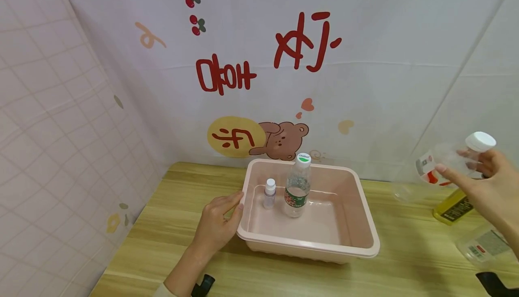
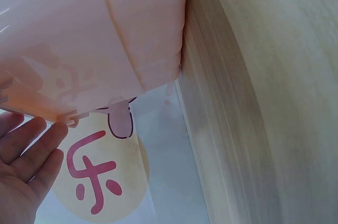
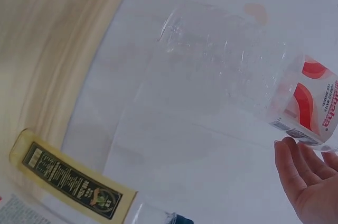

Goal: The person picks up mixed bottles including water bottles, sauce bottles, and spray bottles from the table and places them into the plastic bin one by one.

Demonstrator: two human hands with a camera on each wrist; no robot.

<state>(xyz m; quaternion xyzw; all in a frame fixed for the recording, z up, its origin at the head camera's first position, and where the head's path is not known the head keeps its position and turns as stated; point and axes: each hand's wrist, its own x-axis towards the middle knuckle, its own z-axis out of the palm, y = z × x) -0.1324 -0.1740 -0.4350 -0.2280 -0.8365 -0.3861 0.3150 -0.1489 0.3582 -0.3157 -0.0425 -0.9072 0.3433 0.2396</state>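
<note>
At the right, my right hand [image 1: 492, 186] grips a large clear plastic water bottle [image 1: 425, 167] near its neck. The bottle is tilted, its white cap up and right, its base toward the lower left. Its red and white label [image 3: 317, 97] shows in the right wrist view. My left hand [image 1: 219, 222] touches the left rim of a pink plastic basin [image 1: 306, 244]; the left wrist view shows its fingers [image 2: 45, 145] extended against the rim. Inside the basin stand a small white-capped bottle [image 1: 269, 194] and a clear drink bottle [image 1: 296, 198] with a green and red label.
Below the right hand are a yellow oil bottle [image 1: 452, 207] with a dark label and a clear bottle [image 1: 482, 247] partly hidden by the arm. A printed cloth wall [image 1: 385, 85] borders the wooden table [image 1: 194, 177] behind and at the left.
</note>
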